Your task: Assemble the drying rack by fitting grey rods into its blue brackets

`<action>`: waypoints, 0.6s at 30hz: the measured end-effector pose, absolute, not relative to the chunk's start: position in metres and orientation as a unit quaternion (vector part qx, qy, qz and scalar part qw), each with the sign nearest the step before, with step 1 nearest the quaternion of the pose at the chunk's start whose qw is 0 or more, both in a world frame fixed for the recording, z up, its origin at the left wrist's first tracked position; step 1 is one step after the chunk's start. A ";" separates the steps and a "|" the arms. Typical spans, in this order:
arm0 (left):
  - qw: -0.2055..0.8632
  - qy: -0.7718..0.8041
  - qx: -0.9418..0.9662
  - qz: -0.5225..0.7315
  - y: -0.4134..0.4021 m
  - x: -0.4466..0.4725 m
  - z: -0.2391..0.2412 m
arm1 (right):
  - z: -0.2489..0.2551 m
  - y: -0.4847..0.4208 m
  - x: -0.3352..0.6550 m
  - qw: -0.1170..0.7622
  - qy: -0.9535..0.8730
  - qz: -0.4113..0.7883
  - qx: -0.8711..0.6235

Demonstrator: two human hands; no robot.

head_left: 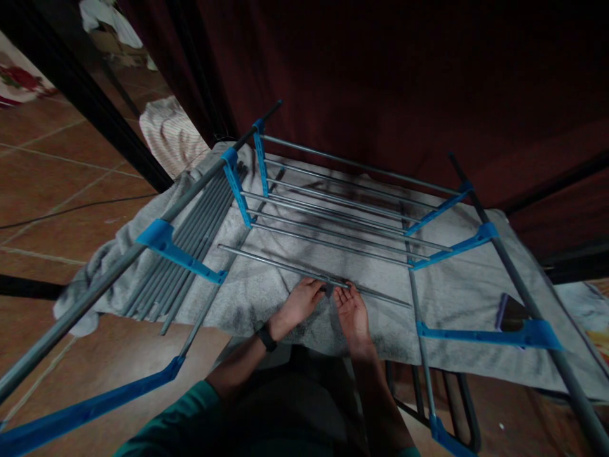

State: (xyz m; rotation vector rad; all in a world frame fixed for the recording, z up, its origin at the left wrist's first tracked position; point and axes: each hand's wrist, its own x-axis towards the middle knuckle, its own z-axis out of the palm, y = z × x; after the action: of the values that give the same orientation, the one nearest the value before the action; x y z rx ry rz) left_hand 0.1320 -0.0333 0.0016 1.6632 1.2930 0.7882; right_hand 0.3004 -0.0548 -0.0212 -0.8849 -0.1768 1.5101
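Note:
Both hands are on a thin grey metal rod (266,259) held crosswise above the towel. Around its middle, the fingers of my left hand (303,301) are closed. My right hand (351,311) pinches the same rod just to the right, palm turned up. Beyond it stands a rack frame: blue plastic brackets (236,184) on the left and more blue brackets (473,246) on the right, joined by several thin crossbars (333,218). The nearer left bracket (181,252) and nearer right bracket (480,335) have no crossbar between them.
Several loose grey rods (190,247) lie side by side on the grey towel (257,304) at the left. Long side poles (514,273) slope toward me. A dark phone-like object (512,313) lies at the right. A dark red curtain (380,82) hangs behind.

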 end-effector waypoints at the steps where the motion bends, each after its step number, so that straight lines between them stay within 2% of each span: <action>1: 0.463 0.524 0.626 0.344 -0.031 0.131 0.000 | -0.021 -0.055 0.300 0.638 -0.077 0.661 -0.388; 9: 0.587 0.503 0.455 0.441 -0.024 0.128 -0.006 | -0.021 -0.054 0.299 0.639 -0.078 0.659 -0.389; 18: 0.651 0.461 0.259 0.544 -0.026 0.128 0.003 | -0.017 -0.056 0.296 0.645 -0.092 0.637 -0.410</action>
State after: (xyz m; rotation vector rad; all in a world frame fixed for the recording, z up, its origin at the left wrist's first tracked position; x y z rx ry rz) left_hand 0.1284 -0.0265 0.0029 0.5890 1.0460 1.2357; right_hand 0.2957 -0.0558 -0.0166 -0.9341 -0.2104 1.4508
